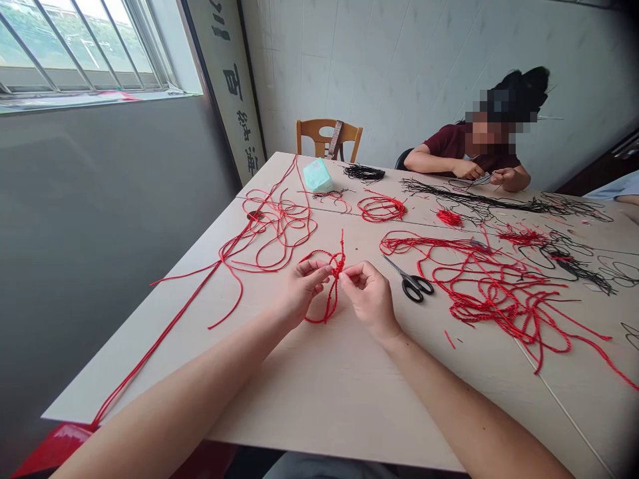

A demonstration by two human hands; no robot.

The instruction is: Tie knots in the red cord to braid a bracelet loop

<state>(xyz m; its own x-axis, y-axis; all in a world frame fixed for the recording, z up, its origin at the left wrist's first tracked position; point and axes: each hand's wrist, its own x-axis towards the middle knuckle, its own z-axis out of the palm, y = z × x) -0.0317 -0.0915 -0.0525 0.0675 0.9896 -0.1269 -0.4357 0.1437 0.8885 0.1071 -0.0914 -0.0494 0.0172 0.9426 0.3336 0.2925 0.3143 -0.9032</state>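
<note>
Two hands work close together at a knotted red cord (335, 269): the left hand (302, 291) and right hand (370, 299) both pinch it, their fingers (352, 274) nearly closed on the knot. Its loop lies on the pale tabletop (339, 406) just below them. Open tabletop spreads from the hands to the near edge, the widest free room here. Black-handled scissors (412, 286) sit just beside the right hand, with a heap of tangled red cord (492, 293) beyond them. To the left lie loose red loops (279, 226), and a long red strand (154, 346) runs down to the near left corner. Past the cords, at the far end, a seated person (452, 143) handles something small near black cord (479, 199).
</note>
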